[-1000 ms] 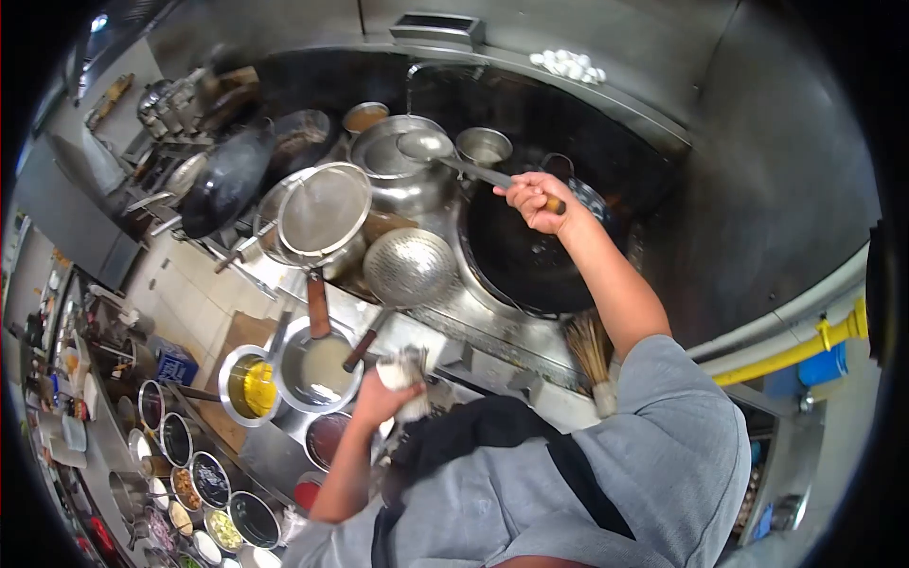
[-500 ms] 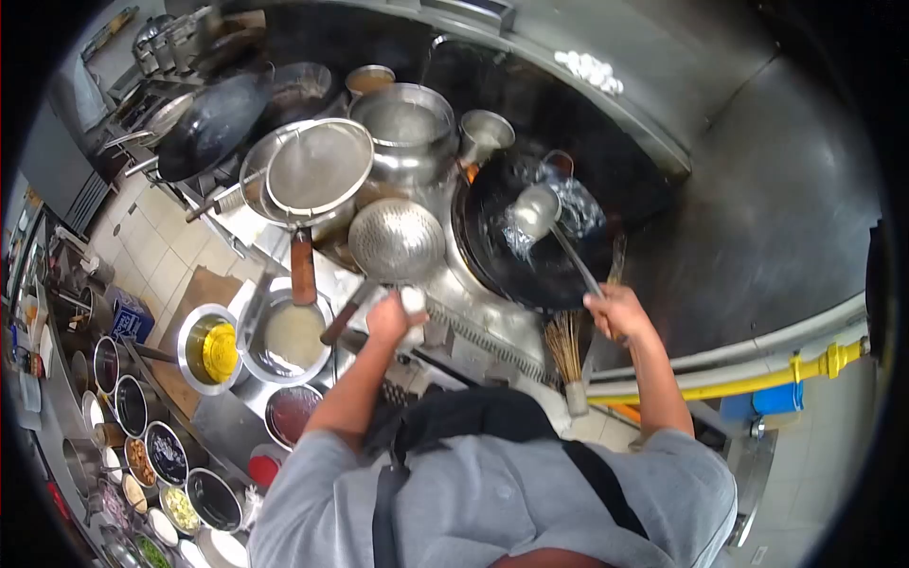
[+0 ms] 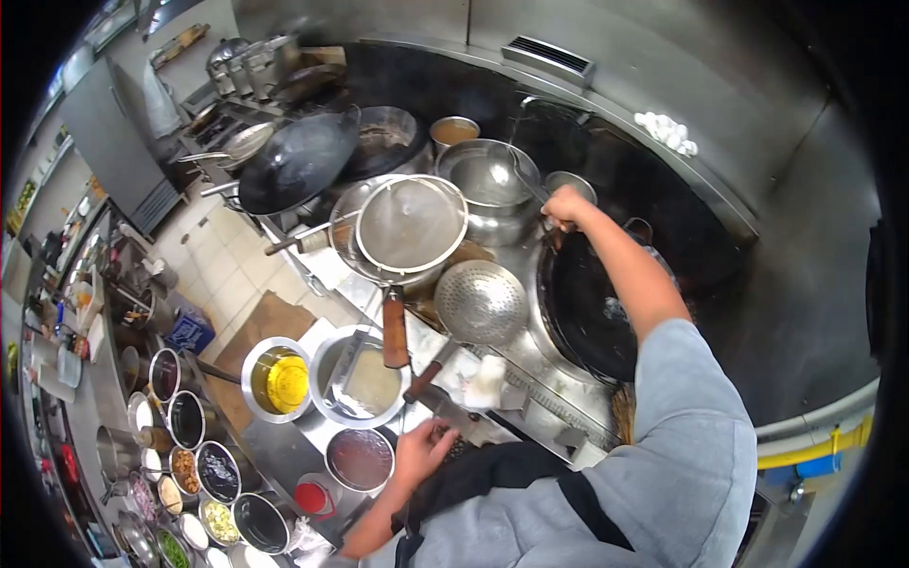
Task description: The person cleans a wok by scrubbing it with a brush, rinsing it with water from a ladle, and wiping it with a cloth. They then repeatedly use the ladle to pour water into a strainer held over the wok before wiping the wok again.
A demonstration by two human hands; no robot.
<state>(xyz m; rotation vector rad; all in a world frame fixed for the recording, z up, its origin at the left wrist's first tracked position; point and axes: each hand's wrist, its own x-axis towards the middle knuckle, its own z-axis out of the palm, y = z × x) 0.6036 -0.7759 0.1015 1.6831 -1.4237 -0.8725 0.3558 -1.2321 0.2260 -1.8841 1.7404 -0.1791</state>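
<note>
ladle [image 3: 532,186], long-handled, metal: at upper centre of the frame, its head end at the steel pot [image 3: 492,225]; whether the bowl is dipped or held over the pot cannot be told. half a second ago it was down in the wok [image 3: 582,317], right of centre, so the ladle work has passed from wok to pot. right hand [image 3: 565,206]: at the pot's right edge, fingers wrapped and pressed together round the ladle handle. wok, black: on the range, interior dark with one small bright patch, the broad wet shine seen earlier now gone or hidden behind the forearm. left hand [image 3: 421,452]: lower centre, fingers loosely curled, nothing visible in the grip, just beside the bowl of red sauce [image 3: 329,460]. white cloth [image 3: 486,383]: lying on the counter at centre, apart from the left hand that held it a moment ago; that hand now appears free. perforated strainer [image 3: 481,301]: centre, bowl between cloth and pot, unheld. fine-mesh sieve [image 3: 413,225]: left of the strainer, also unheld.
</note>
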